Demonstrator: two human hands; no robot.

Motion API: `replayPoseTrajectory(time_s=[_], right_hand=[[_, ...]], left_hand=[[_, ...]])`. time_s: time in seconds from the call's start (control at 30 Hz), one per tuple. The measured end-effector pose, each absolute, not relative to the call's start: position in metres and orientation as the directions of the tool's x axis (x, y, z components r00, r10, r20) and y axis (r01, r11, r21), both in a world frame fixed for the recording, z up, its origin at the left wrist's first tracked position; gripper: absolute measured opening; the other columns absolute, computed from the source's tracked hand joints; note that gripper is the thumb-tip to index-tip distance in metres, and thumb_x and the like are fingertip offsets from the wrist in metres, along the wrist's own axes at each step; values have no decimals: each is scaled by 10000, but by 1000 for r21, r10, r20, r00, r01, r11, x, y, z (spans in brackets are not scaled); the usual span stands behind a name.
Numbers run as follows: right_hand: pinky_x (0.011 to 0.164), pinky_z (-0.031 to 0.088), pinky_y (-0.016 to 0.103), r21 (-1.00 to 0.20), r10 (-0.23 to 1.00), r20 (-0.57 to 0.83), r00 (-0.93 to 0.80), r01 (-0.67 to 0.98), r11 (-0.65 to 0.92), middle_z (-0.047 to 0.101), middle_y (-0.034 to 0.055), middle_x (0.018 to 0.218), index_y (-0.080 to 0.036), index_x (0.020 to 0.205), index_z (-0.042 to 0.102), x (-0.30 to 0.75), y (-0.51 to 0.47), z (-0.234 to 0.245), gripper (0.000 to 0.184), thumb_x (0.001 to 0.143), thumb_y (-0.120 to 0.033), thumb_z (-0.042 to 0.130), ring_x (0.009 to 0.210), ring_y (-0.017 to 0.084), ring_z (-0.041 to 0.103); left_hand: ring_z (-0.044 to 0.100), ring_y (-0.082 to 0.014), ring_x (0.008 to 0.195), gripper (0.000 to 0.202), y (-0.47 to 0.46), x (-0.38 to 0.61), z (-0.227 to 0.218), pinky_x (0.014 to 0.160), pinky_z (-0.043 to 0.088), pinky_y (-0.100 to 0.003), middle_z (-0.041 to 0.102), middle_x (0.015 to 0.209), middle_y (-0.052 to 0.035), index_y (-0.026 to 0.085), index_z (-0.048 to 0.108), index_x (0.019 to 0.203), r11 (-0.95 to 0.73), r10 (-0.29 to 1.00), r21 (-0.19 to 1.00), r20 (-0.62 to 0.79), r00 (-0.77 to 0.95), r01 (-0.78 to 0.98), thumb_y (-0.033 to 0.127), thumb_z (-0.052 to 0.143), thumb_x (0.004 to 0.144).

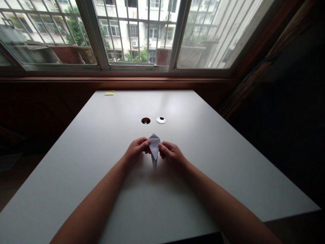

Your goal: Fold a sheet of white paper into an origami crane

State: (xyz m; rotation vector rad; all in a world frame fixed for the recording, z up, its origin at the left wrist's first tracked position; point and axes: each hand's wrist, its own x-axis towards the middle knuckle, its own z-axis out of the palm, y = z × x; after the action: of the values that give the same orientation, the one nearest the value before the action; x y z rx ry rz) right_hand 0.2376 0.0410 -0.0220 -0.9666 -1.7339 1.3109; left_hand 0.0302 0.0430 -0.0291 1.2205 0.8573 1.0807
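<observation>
A small folded white paper shape (154, 148), wide at the far end and tapering to a point toward me, lies on the white table (203, 162) at its middle. My left hand (137, 149) pinches the paper's left edge with curled fingers. My right hand (170, 153) pinches its right edge the same way. Both forearms reach in from the near edge of the table.
A round cable hole (145, 120) and a white round cap (160, 120) sit just beyond the paper. A yellow slip (109, 93) lies at the far left edge. A barred window (137, 34) runs behind the table; dark wooden walls flank it.
</observation>
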Motion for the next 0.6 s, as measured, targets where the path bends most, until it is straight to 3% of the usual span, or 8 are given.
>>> replayPoseTrajectory(time_s=[0.6], right_hand=[[575, 407, 245, -970, 892, 116, -437, 143, 196, 579, -10, 596, -177, 704, 562, 239, 40, -21, 418, 935, -521, 507, 542, 112, 532]], left_hand=[[557, -110, 592, 313, 43, 31, -29, 578, 399, -224, 618, 650, -14, 123, 643, 843, 0, 955, 986, 49, 291, -166, 435, 644, 870]])
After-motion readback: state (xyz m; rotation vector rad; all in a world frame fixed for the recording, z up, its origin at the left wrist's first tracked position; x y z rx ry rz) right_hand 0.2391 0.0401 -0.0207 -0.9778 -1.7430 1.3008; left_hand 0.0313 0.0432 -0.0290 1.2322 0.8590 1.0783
